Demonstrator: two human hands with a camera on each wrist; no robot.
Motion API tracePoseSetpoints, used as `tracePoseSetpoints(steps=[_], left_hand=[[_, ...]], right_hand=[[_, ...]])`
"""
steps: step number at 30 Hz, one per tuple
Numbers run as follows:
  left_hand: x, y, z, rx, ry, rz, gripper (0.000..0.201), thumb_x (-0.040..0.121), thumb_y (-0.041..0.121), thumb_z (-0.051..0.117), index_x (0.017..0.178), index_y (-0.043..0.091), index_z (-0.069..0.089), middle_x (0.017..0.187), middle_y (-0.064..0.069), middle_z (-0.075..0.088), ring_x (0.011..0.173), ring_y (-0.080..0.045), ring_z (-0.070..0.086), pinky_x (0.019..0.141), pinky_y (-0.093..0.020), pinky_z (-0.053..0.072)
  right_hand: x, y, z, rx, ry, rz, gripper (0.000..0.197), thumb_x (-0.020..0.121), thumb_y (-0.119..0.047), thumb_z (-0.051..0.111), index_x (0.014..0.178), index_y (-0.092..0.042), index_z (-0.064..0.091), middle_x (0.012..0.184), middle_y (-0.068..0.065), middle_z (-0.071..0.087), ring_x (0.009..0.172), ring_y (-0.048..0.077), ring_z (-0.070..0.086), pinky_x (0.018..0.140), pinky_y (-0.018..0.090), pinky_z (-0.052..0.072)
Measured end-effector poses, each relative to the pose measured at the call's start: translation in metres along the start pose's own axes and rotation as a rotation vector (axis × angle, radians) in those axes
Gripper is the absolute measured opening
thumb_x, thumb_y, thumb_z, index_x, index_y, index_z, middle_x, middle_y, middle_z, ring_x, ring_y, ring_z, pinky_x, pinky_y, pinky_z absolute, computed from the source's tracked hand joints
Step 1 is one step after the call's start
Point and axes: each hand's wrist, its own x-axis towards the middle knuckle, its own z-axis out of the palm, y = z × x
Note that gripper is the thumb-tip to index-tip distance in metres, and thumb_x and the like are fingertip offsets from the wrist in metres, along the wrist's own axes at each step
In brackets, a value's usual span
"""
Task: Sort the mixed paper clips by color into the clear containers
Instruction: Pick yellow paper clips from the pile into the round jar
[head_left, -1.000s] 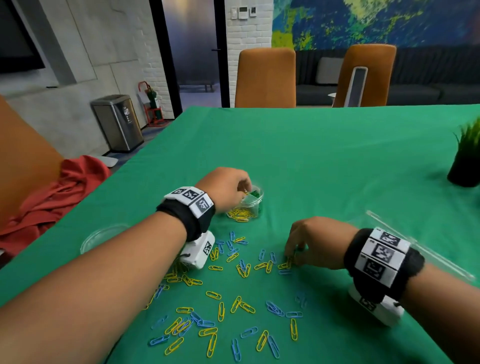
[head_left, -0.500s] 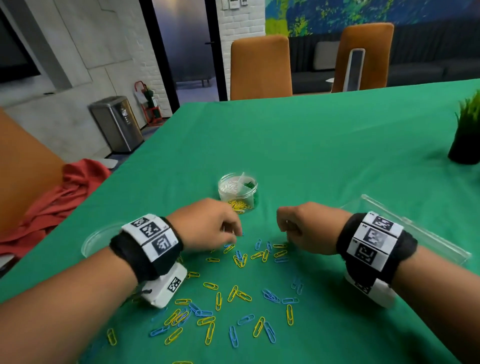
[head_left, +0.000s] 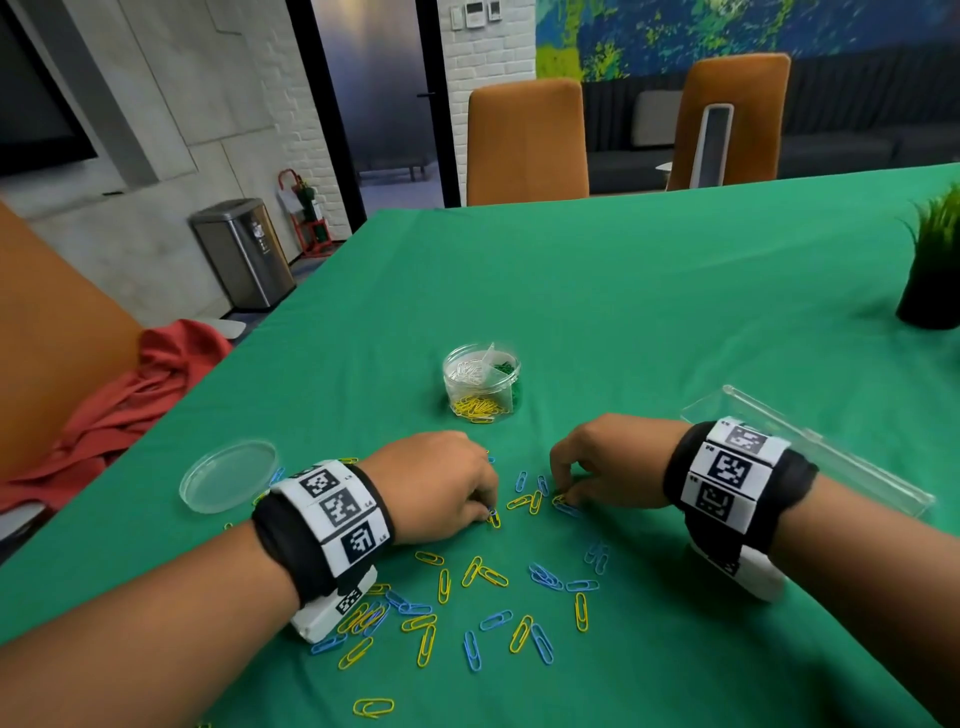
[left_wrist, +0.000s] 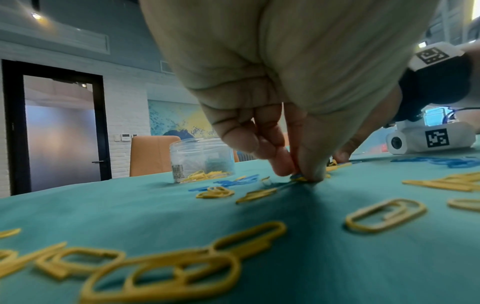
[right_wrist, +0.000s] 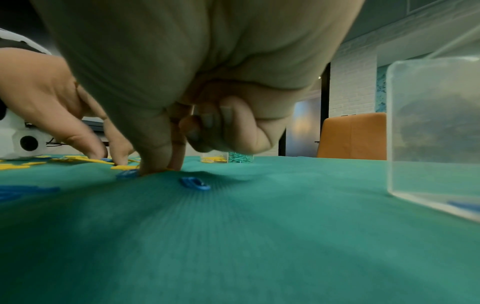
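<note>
Yellow and blue paper clips (head_left: 483, 577) lie scattered on the green cloth in front of me. My left hand (head_left: 489, 512) is down on the pile, and its thumb and fingers pinch a paper clip (left_wrist: 298, 178) against the cloth. My right hand (head_left: 561, 496) faces it a little to the right. Its thumb and forefinger press and pinch a yellow clip (right_wrist: 155, 170) lying beside a blue one (right_wrist: 127, 173). The round clear jar (head_left: 480, 384) stands beyond both hands, divided inside, with white, green and yellow clips in separate parts.
A clear rectangular box (head_left: 810, 447) lies just behind my right wrist. A round clear lid (head_left: 228, 475) sits left of my left wrist. A potted plant (head_left: 935, 270) stands far right. A red cloth (head_left: 130, 400) hangs off the table's left edge, and orange chairs (head_left: 524, 140) stand behind.
My left hand has come back from the jar to the pile and pinched a clip. My right hand rose briefly, then came down again on the clips.
</note>
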Motion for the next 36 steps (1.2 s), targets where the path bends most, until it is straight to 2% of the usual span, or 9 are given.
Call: tracePoseSetpoints(steps=[4,8,10,13,16,23,27,31,36], left_hand=[[-0.002,0.000,-0.001,0.025,0.054,-0.039,0.022,0.094,0.041,0.057,0.108,0.031,0.070,0.104,0.009,0.064,0.104,-0.015,0.058,0.087,-0.035,0.049],[-0.002,-0.010,0.000,-0.032,0.171,-0.174,0.034,0.096,0.040,0.055,0.129,0.035,0.059,0.118,0.009,0.060,0.112,-0.016,0.058,0.092,-0.032,0.048],[-0.004,-0.012,-0.001,-0.061,0.210,-0.191,0.030,0.094,0.041,0.059,0.123,0.036,0.061,0.113,0.012,0.058,0.106,-0.013,0.058,0.088,-0.030,0.047],[-0.009,-0.012,-0.002,-0.078,0.119,-0.079,0.019,0.087,0.046,0.065,0.104,0.036,0.069,0.098,0.014,0.057,0.090,-0.006,0.056,0.080,-0.029,0.048],[-0.011,-0.011,-0.003,-0.056,0.035,-0.026,0.021,0.087,0.050,0.066,0.105,0.040,0.071,0.101,0.016,0.058,0.088,-0.003,0.054,0.079,-0.028,0.047],[-0.011,-0.007,0.001,-0.116,0.145,0.023,0.015,0.085,0.041,0.054,0.090,0.030,0.064,0.089,0.013,0.057,0.084,-0.011,0.058,0.076,-0.036,0.051],[-0.011,0.002,-0.001,-0.155,0.102,0.152,0.016,0.087,0.035,0.061,0.100,0.031,0.068,0.096,0.010,0.063,0.087,-0.009,0.060,0.078,-0.035,0.051],[-0.012,0.012,0.001,-0.103,0.013,0.238,0.031,0.090,0.034,0.064,0.121,0.035,0.067,0.119,0.011,0.062,0.104,-0.014,0.061,0.085,-0.030,0.052],[-0.011,0.014,0.002,-0.030,0.006,0.258,0.020,0.092,0.034,0.060,0.108,0.031,0.071,0.105,0.007,0.065,0.096,-0.018,0.062,0.078,-0.035,0.052]], right_hand=[[-0.001,0.000,0.004,-0.044,0.058,-0.006,0.008,0.088,-0.032,0.055,0.088,-0.026,0.061,0.080,-0.009,0.056,0.074,0.019,0.053,0.068,0.028,0.047],[-0.001,-0.001,0.002,-0.017,0.132,0.012,0.005,0.090,-0.025,0.048,0.085,-0.025,0.047,0.073,-0.005,0.050,0.070,0.024,0.048,0.061,0.027,0.036],[-0.001,0.000,0.000,0.007,0.143,0.033,0.005,0.090,-0.023,0.046,0.085,-0.022,0.045,0.069,-0.006,0.047,0.070,0.025,0.047,0.060,0.028,0.034],[-0.002,0.001,0.001,-0.015,0.113,0.034,0.005,0.088,-0.024,0.047,0.084,-0.022,0.046,0.070,-0.006,0.048,0.070,0.026,0.048,0.061,0.029,0.040],[-0.001,0.001,0.004,-0.056,0.090,0.034,0.005,0.087,-0.025,0.047,0.083,-0.024,0.048,0.072,-0.006,0.049,0.070,0.024,0.048,0.060,0.028,0.040],[-0.005,-0.004,-0.001,-0.012,0.170,-0.106,0.004,0.087,-0.025,0.053,0.089,-0.026,0.056,0.076,-0.009,0.051,0.070,0.018,0.050,0.065,0.030,0.047],[0.004,-0.023,-0.010,0.009,0.194,-0.230,0.007,0.088,-0.027,0.059,0.091,-0.027,0.066,0.079,-0.010,0.051,0.072,0.015,0.050,0.068,0.031,0.047],[0.018,-0.042,-0.007,-0.188,-0.022,-0.133,0.016,0.087,-0.026,0.057,0.098,-0.024,0.069,0.094,0.001,0.066,0.086,0.026,0.062,0.071,0.030,0.051],[0.022,-0.042,-0.006,-0.158,-0.053,-0.098,0.020,0.086,-0.026,0.060,0.103,-0.028,0.069,0.102,0.000,0.065,0.095,0.024,0.062,0.077,0.031,0.052]])
